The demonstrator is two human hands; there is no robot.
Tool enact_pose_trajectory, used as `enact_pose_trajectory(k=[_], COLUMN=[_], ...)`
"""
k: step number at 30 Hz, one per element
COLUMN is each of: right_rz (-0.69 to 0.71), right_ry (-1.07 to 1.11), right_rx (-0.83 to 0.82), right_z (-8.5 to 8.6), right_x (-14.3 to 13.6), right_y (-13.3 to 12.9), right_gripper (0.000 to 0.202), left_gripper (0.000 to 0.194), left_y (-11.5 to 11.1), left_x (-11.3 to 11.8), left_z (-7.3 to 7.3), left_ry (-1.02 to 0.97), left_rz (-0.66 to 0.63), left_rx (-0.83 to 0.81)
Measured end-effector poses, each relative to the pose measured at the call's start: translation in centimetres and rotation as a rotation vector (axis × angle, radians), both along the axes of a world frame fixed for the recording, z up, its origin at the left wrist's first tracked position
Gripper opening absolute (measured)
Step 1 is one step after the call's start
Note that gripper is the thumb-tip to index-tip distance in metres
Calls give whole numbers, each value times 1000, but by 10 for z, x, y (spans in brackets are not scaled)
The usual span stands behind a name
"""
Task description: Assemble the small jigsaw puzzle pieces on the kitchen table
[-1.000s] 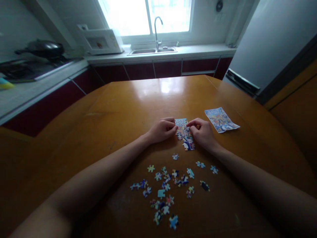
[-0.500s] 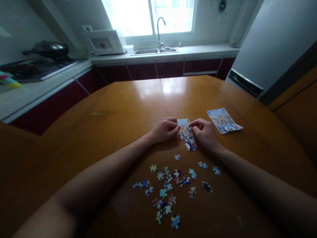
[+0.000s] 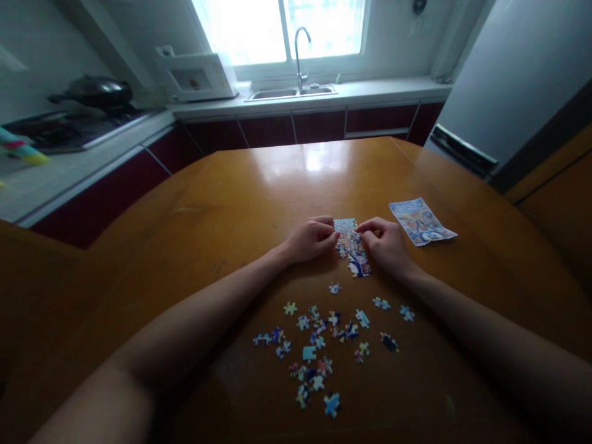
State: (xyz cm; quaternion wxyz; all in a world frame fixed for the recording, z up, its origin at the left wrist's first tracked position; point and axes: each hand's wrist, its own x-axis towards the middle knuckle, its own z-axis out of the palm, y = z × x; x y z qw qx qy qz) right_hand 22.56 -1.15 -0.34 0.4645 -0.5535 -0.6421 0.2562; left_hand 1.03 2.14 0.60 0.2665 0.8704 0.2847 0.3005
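A partly joined jigsaw puzzle [image 3: 351, 248] lies on the wooden table between my hands. My left hand [image 3: 313, 240] rests at its left edge with the fingers curled and closed; what they hold, if anything, is hidden. At the right edge, my right hand [image 3: 385, 245] has thumb and forefinger drawn together on the puzzle's border, and anything between them is too small to name. Loose pieces [image 3: 317, 340] are scattered nearer to me, with a single piece [image 3: 335, 288] just below the puzzle. A printed picture sheet [image 3: 422, 222] lies right of my right hand.
The wooden table [image 3: 259, 197] has a rounded far edge. Beyond it are a counter with a sink [image 3: 291, 92], a microwave [image 3: 198, 77] and a pan [image 3: 95, 92] on the stove at left. A fridge [image 3: 513, 80] stands at right.
The view has shifted slightly, so the table and everything on it appear a little further right and higher. Both hands keep nearly the same place at the puzzle.
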Motion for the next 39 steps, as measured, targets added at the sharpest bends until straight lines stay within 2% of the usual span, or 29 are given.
enact_pose_trajectory(k=[4, 9, 13, 15, 18, 21, 24, 27, 32, 36, 39], right_rz=[7, 118, 161, 205, 310, 452, 524, 505, 297, 355, 382], right_ry=[27, -9, -106, -145, -181, -251, -407, -541, -675, -754, -864], right_rx=[7, 119, 246, 300, 317, 309, 319, 209, -71, -342, -415], right_z=[-1, -8, -4, 6, 32, 60, 77, 81, 79, 76, 72], right_x=[1, 2, 0, -2, -8, -20, -31, -29, 0, 20, 27], right_y=[0, 0, -5, -11, -29, -61, -94, -111, -103, -99, -100], right_gripper=[20, 26, 26, 26, 25, 23, 16, 17, 16, 11, 5], left_gripper=[39, 43, 44, 44, 43, 46, 46, 42, 39, 40, 42], left_y=[0, -1, 1, 2, 3, 3, 2, 3, 3, 1, 0], left_x=[0, -1, -1, -1, 0, 2, 2, 2, 2, 2, 2], left_z=[2, 5, 2, 0, -2, -4, -6, -7, -7, -5, -3], left_ry=[-37, 43, 27, -4, -35, -59, -73, -74, -75, -66, -51], left_rz=[-47, -174, -165, -139, -112, -105, -80, -69, -53, -27, -42], left_rx=[-48, -32, -9, -13, -2, 8, 14, 22, 14, 24, 39])
